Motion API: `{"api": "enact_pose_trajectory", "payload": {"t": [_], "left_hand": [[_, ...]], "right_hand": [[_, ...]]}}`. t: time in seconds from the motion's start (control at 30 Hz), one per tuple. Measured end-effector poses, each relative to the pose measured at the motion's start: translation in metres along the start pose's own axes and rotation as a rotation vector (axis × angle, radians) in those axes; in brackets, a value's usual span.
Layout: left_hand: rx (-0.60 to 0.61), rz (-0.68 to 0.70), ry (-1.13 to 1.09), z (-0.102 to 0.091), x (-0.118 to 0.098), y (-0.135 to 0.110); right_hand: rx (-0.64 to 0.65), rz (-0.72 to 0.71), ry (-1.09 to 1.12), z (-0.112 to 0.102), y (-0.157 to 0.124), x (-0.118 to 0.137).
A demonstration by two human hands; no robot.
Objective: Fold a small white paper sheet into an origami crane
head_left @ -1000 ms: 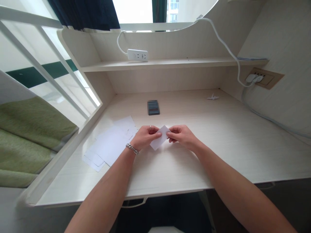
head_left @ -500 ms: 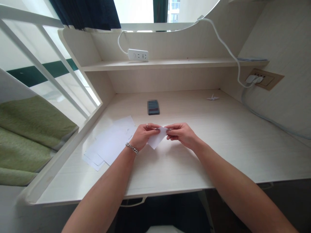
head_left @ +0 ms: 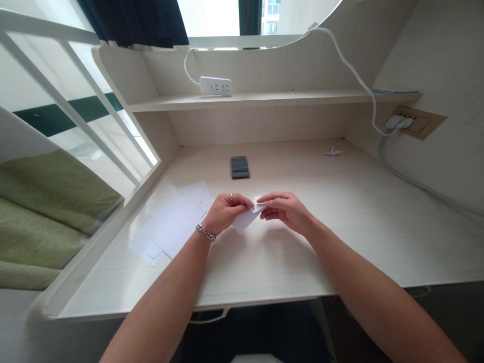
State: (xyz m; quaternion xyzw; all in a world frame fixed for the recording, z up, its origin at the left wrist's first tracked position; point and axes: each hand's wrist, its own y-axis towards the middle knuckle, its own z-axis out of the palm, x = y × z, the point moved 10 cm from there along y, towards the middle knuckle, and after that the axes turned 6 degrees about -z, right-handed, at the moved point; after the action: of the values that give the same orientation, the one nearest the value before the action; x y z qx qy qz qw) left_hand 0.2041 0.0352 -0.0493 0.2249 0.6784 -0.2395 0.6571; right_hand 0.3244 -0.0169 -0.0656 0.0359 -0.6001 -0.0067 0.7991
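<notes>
Between my hands is a small folded piece of white paper (head_left: 244, 221), held just above the desk with one corner pointing down toward me. My left hand (head_left: 224, 213) pinches its upper left part between thumb and fingers; a ring and a chain bracelet are on this side. At the upper right edge, my right hand (head_left: 285, 210) grips the paper with thumb and forefinger, the other fingers curled beneath. A small flap shows at the top, between the fingertips. Parts of the paper are hidden by my fingers.
White paper sheets (head_left: 177, 217) lie on the desk (head_left: 264, 272) at the left. A dark, pixelated flat object (head_left: 239, 167) sits behind my hands. A folded paper crane (head_left: 333, 152) stands at the back right. On the shelf rests a power strip (head_left: 215, 86); cables run to a wall socket (head_left: 419, 122).
The top flap of the paper has turned and now shows between my fingertips. My right fingers have shifted slightly along the edge, and the paper's lower corner has tilted a little.
</notes>
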Motion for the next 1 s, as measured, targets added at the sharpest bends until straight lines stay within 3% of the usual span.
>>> {"api": "enact_pose_trajectory", "payload": {"t": [0.17,0.5,1.0], "left_hand": [[0.033,0.013,0.107,0.0061,0.0025,0.0009],[-0.023,-0.006,0.100,0.0015,-0.0012,-0.0011],[-0.038,-0.006,0.272,0.0015,0.0009,-0.0016]], "right_hand": [[-0.011,-0.014,-0.182,0.0013,0.0014,-0.0052],[-0.026,-0.022,-0.186,-0.0029,0.0018,-0.0031],[0.018,0.001,-0.244,-0.0018,0.0026,-0.0107]]}}
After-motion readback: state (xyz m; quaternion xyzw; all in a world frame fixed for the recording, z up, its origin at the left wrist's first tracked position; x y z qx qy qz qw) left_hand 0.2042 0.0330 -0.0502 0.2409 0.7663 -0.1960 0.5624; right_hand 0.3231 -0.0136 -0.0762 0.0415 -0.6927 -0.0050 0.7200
